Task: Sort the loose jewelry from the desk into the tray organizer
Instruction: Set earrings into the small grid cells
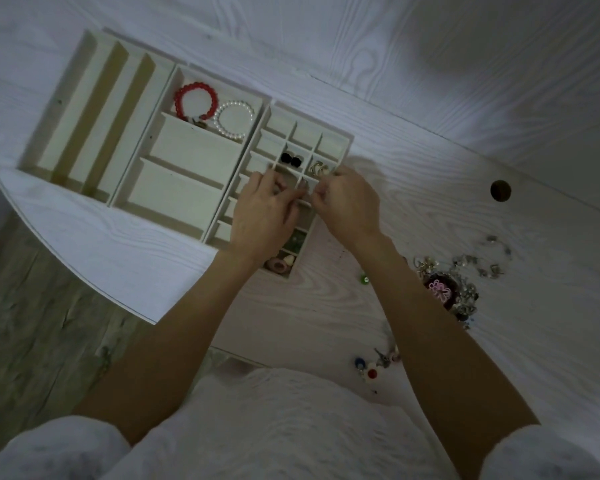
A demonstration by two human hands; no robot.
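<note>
A cream tray organizer [187, 157] lies on the white desk in three sections: long slots at left, wide compartments in the middle, a grid of small cells [340, 142] at right. A red bead bracelet [195, 100] and a pearl bracelet [234, 119] lie in the top middle compartment. Two black pieces [290, 160] and a gold piece [317, 168] sit in grid cells. My left hand [262, 213] and my right hand [349, 206] hover over the grid, fingertips meeting at one cell. Their fingers are curled; whatever they pinch is too small to see.
Loose jewelry [458, 282] is piled on the desk at right, with a pink flower piece [439, 289] in it. More small pieces [374, 365] lie near my body, and a green bead [363, 279] sits beside the tray. A round cable hole [500, 190] is at far right.
</note>
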